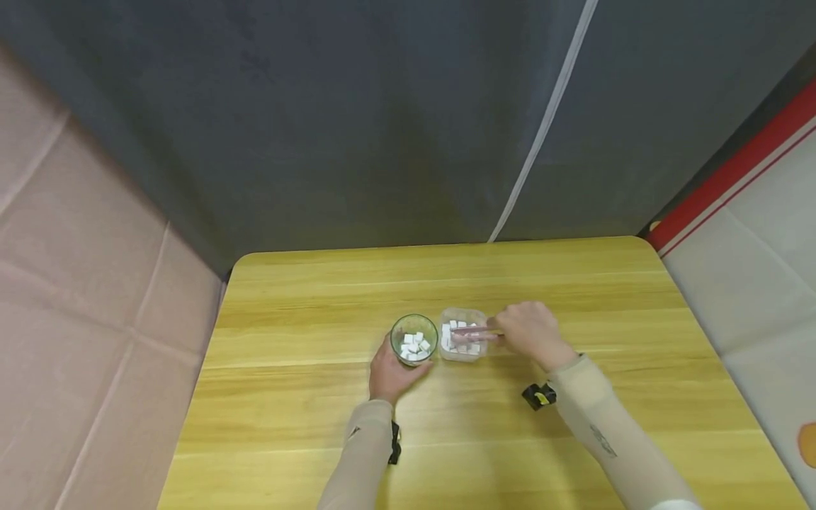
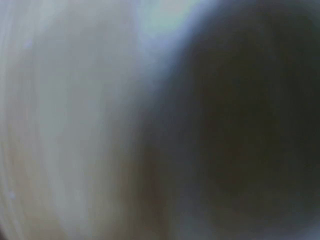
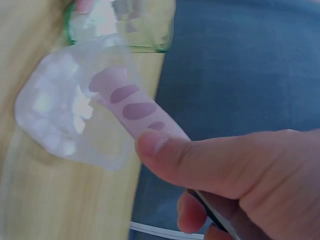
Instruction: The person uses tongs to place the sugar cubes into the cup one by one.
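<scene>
My left hand (image 1: 387, 377) wraps around the side of a greenish clear glass (image 1: 396, 327), which holds several small white cubes (image 1: 414, 347). Just right of the glass stands a clear plastic tub (image 1: 463, 358) with more white cubes (image 3: 47, 112) in it. My right hand (image 1: 528, 330) grips a pair of pink tongs (image 3: 140, 106), thumb along the upper arm, which is marked with darker ovals. In the right wrist view, the tongs' tips reach inside the tub, close to the cubes. The left wrist view is only a dark blur.
Both containers stand on a wood-grain table (image 1: 306, 304). A dark curtain (image 1: 319, 142) with a pale seam hangs behind its far edge. Pinkish cloth (image 1: 95, 297) lines the left side, and a white panel (image 1: 752, 269) with a red border the right.
</scene>
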{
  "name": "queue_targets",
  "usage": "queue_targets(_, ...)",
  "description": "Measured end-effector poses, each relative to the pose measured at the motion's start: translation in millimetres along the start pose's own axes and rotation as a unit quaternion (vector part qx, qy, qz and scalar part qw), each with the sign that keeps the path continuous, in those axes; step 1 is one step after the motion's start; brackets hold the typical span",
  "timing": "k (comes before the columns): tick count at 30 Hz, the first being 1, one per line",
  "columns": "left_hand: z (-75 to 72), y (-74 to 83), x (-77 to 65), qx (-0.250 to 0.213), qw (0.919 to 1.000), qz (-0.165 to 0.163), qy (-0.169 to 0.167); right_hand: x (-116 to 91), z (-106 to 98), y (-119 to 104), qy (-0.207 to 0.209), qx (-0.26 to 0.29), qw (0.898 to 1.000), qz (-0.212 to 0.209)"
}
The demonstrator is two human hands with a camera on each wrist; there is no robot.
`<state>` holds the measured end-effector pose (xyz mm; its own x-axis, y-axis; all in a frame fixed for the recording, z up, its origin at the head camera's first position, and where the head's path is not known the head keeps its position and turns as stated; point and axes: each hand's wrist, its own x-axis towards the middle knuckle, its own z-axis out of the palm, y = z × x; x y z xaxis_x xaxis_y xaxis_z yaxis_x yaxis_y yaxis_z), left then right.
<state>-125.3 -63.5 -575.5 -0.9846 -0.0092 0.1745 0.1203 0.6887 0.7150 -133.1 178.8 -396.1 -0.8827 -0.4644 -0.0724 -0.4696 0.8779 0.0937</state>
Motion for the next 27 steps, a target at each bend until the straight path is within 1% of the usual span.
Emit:
queue_targets(4,-0.3,0.7,0.1,0.000,1.0000,-0.003,-0.001,-2.1,-8.7,0.8,0.050,0.001,0.999,-0.007)
queue_targets(7,0.2,0.8,0.5,0.003,1.0000,-0.002,0.000,-3.6,-17.4,0.2,0.088,-0.011,0.996,-0.017)
queue_targets(9,0.3,1.0,0.7,0.006,1.0000,-0.001,0.001,-4.4,-24.0,-1.8,0.107,-0.018,0.994,-0.021)
queue_targets(12,-0.4,1.4,1.1,0.009,1.0000,-0.002,-0.001,-3.1,-31.2,-7.6,0.127,-0.014,0.991,-0.033)
queue_targets(15,-2.1,2.3,1.4,0.010,0.9999,-0.009,-0.006,1.2,-33.9,-16.1,0.134,-0.011,0.989,-0.053)
queue_targets(19,-4.2,4.2,1.2,0.002,0.9997,-0.018,-0.015,6.6,-31.9,-26.0,0.130,-0.019,0.989,-0.073)
queue_targets(23,-4.4,4.4,1.5,0.004,0.9995,-0.025,-0.021,9.2,-29.9,-30.7,0.125,-0.016,0.989,-0.075)
queue_targets(27,-4.2,3.7,2.0,0.006,0.9996,-0.022,-0.018,9.5,-29.6,-29.0,0.122,-0.012,0.990,-0.063)
